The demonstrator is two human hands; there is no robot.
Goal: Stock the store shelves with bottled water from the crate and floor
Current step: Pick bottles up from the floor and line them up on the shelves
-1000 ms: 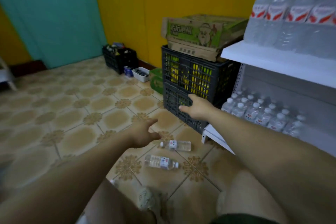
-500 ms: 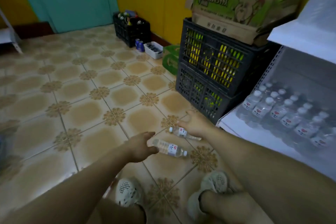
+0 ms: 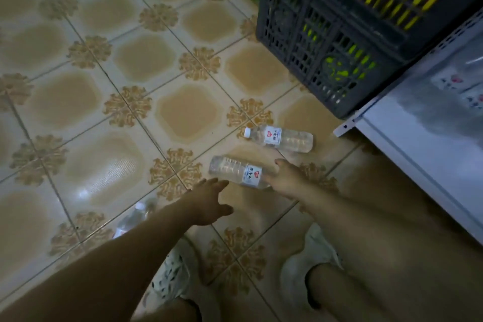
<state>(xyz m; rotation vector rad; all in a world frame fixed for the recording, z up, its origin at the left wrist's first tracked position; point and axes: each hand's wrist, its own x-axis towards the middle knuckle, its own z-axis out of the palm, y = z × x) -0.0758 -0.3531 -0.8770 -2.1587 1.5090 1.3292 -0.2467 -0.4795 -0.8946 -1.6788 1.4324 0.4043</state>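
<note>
1. The right hand [image 3: 285, 180] has its thumb over the capped end of the nearer clear plastic water bottle [image 3: 236, 171], with the fingers curled under it. The bottle lies on its side on the patterned beige tile floor [image 3: 183, 112], just ahead of the person's feet. The hold sits at the very end of the bottle. On lifting, the heavy body could swing down and twist out of the fingers.

2. The left hand [image 3: 209, 200] hangs open with its fingers spread, just beside that bottle's base end. As far as I can tell it is not touching. A careless brush there would set the round bottle rolling away from the grip.

3. The farther clear plastic water bottle [image 3: 281, 138] also lies on its side, between the nearer one and the front corner of the white metal shelf [image 3: 418, 144]. A swinging bottle or forearm could knock it under the shelf edge or against the dark grey slatted plastic crate [image 3: 326, 55].

4. A third clear bottle [image 3: 136, 217], blurred and partly hidden behind the left forearm, lies near the pale perforated left shoe [image 3: 172, 277]. Standing up without looking risks treading on it and slipping.

5. The shelf's corner juts out near the right arm. Rising quickly towards the shelf could catch the arm or the bottle on it.
</note>
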